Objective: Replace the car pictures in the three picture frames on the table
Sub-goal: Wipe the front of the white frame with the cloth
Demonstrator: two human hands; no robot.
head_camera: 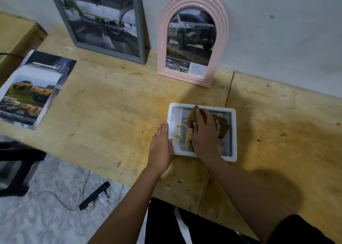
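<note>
A small white frame [233,132] lies flat on the wooden table [111,114], back side up. My right hand [204,130] presses on its brown backing board [221,125], fingers curled over the board's raised edge. My left hand [161,147] rests flat with fingers together against the frame's left rim. A grey rectangular frame [140,27] with a car-interior picture leans on the wall at the back left. Beside it a pink arched frame [221,45] holds a picture of a white pickup.
A stack of loose car pictures [31,91] with a yellow truck on top lies at the table's left edge. A cardboard box [16,38] stands at the far left. Below the table, a black stool [16,167] and a cable with a black adapter [94,195] lie on the floor.
</note>
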